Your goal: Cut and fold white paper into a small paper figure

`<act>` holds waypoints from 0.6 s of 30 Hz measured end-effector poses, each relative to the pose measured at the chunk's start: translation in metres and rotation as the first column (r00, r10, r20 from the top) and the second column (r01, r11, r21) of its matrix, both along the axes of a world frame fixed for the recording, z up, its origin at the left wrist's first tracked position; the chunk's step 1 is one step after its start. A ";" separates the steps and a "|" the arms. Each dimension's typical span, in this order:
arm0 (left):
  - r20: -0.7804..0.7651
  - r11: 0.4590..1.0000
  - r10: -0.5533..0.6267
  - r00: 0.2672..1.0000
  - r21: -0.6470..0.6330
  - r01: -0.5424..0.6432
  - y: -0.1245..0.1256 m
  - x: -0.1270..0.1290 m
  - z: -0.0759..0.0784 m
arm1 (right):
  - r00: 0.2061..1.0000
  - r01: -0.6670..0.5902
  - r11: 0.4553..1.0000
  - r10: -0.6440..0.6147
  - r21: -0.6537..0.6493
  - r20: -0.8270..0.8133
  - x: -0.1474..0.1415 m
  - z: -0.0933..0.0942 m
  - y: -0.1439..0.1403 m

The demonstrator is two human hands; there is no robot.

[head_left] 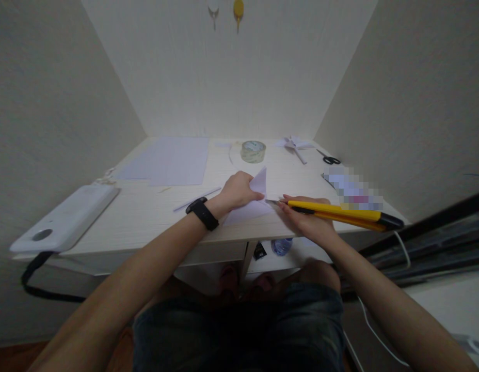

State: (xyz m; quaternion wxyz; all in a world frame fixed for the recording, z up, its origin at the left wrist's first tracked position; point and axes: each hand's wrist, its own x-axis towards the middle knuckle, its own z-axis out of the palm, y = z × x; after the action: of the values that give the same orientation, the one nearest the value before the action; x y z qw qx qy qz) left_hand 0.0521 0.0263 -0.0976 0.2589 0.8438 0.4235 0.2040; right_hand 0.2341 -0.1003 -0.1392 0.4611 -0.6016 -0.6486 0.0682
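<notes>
My left hand [240, 190], with a black watch on the wrist, pinches a folded piece of white paper [259, 181] near the desk's front edge. One part of this paper stands up, and another part lies flat under the hand. In my right hand [307, 217] is a yellow utility knife [340, 212], its blade pointing left. The blade tip is at the paper's lower right, close to my left fingertips; whether it touches the paper I cannot tell. A thin rolled paper stick [196, 199] lies left of my left hand.
Behind my hands stand a roll of clear tape [253, 152] and a paper pinwheel [296, 147]. Black-handled scissors [331, 159] lie at the right, near a blurred-out packet [351, 188]. White sheets [179, 160] cover the back left; a white device [67, 217] sits at the left edge.
</notes>
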 end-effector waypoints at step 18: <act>0.073 0.996 0.032 0.997 -0.088 -0.025 -0.001 0.000 -0.001 | 0.999 0.039 0.998 -0.041 0.051 0.029 -0.004 0.010 0.000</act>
State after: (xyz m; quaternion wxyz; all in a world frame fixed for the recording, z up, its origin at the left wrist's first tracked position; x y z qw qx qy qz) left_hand 0.0519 0.0257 -0.0983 0.3080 0.8174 0.4340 0.2205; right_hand 0.2298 -0.1001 -0.1288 0.4677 -0.6037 -0.6448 0.0338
